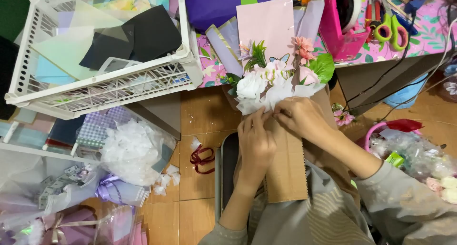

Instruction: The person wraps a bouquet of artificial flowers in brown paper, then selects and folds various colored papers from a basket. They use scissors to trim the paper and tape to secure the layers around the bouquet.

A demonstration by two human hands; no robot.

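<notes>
A small bouquet [273, 76] of white and pink artificial flowers with green leaves lies in white paper against a pink sheet [264, 23], its base on a strip of brown corrugated cardboard [285, 164] across my lap. My left hand [256, 140] presses on the cardboard just below the white wrap, fingers together. My right hand [301, 116] pinches the lower edge of the white wrapping at the bouquet's base. The two hands touch at the fingertips.
A white plastic crate [102, 90] of coloured paper sheets stands at the upper left. Clear bags of white filler [135, 152] and ribbons lie at left. A dark red ribbon [202, 157] is on the wooden floor. Green scissors [390, 30] and a pink bin [340, 33] sit on the floral table.
</notes>
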